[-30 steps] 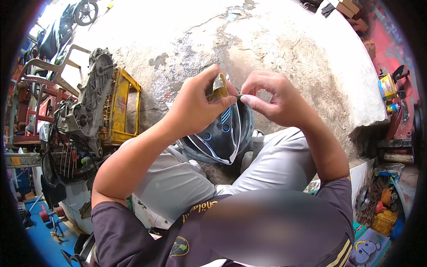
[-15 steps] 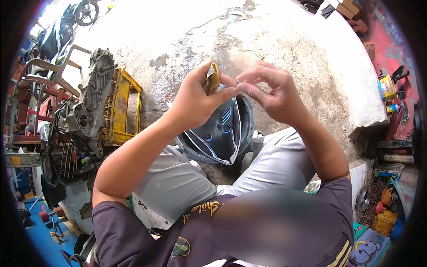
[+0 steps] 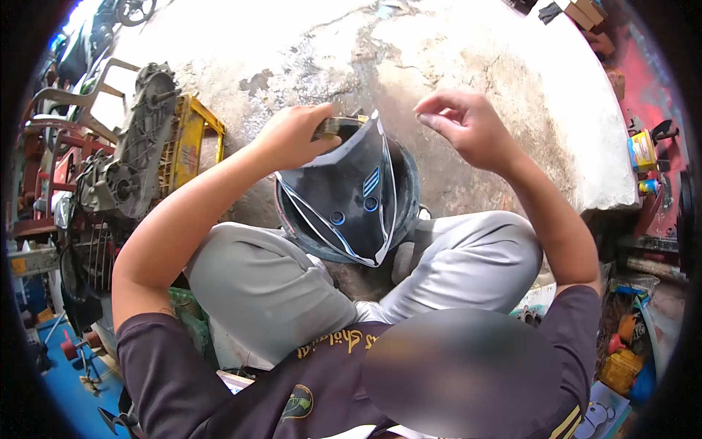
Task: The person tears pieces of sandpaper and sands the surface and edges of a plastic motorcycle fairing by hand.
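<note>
My left hand (image 3: 296, 137) grips a small brownish-yellow object (image 3: 336, 127), perhaps a roll or a folded piece, above the far left edge of a black panel. The black panel (image 3: 329, 179), with white edges, blue stripes and two round holes, rests in a dark round basin (image 3: 412, 197) between my legs. Apart from the panel, to its right, my right hand (image 3: 464, 128) is raised with thumb and fingertips pinched together. Whatever lies between those fingertips is too small to make out.
A grey engine casing (image 3: 146, 139) stands at the left beside a yellow crate (image 3: 191, 139). Beyond them is a brown chair (image 3: 80, 102). A white ledge (image 3: 592, 161) and a yellow tin (image 3: 642, 151) are at the right.
My hands have moved apart, the left one leftward with the brownish-yellow object, now turned sideways, and the right one to the right. More of the black panel shows.
</note>
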`<state>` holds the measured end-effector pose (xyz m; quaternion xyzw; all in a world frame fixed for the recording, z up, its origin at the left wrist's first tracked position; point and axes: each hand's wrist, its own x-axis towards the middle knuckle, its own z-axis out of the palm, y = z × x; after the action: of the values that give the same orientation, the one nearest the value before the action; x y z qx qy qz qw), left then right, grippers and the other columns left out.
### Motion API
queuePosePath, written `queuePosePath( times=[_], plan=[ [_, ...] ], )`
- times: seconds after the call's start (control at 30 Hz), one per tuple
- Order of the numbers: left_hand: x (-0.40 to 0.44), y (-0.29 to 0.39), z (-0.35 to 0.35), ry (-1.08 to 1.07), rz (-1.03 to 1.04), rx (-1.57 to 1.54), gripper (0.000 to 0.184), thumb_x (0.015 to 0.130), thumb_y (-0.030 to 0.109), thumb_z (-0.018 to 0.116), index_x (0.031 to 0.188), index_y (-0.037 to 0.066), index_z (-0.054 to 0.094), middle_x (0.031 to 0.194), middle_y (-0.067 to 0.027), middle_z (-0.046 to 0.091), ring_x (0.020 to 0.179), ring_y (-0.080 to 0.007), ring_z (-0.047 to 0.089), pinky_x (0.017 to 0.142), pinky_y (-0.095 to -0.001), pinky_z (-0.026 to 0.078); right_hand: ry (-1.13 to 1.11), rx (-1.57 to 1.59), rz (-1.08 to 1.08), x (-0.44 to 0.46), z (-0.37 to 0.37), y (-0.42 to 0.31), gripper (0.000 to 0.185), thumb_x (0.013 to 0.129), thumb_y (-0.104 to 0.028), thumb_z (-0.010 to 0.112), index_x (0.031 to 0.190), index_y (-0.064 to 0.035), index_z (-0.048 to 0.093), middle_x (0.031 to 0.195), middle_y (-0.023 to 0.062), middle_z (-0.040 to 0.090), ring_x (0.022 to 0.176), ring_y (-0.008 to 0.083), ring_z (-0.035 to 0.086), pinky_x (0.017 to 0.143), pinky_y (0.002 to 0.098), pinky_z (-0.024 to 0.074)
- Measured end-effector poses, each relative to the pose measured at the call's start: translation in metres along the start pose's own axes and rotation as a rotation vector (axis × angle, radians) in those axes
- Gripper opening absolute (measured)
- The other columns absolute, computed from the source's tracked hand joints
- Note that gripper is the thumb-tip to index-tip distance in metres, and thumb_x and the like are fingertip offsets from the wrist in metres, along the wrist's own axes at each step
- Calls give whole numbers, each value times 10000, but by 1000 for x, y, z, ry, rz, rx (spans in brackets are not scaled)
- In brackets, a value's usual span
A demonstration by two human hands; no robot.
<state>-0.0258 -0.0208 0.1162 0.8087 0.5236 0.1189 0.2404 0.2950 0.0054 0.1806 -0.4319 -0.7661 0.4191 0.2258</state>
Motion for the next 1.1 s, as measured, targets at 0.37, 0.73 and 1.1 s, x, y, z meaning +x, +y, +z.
queuePosePath(
  times=[0.37,0.73,1.1],
  plan=[
    [45,-24,74,28,149,-26,608,828,461,869,1118,18,569,1073,-183,596,1028,-413,611,881,-482,498,-153,-13,76,40,50,123,172,933,6,704,1097,7,756,1034,134,763,949,215,741,849,340,578],
    [47,-27,104,-82,-163,-147,673,770,417,922,1146,12,539,1137,-185,572,1045,-435,608,893,-496,493,31,-57,-213,50,93,184,122,865,-18,765,987,-31,772,1009,96,735,1006,306,680,879,387,562],
    [44,-38,113,20,-83,-249,599,760,388,927,1058,36,545,1029,-160,555,973,-406,583,842,-476,469,17,-192,-286,36,103,184,171,828,-66,800,993,-107,776,1021,15,737,1062,262,618,946,420,475]
  ],
)
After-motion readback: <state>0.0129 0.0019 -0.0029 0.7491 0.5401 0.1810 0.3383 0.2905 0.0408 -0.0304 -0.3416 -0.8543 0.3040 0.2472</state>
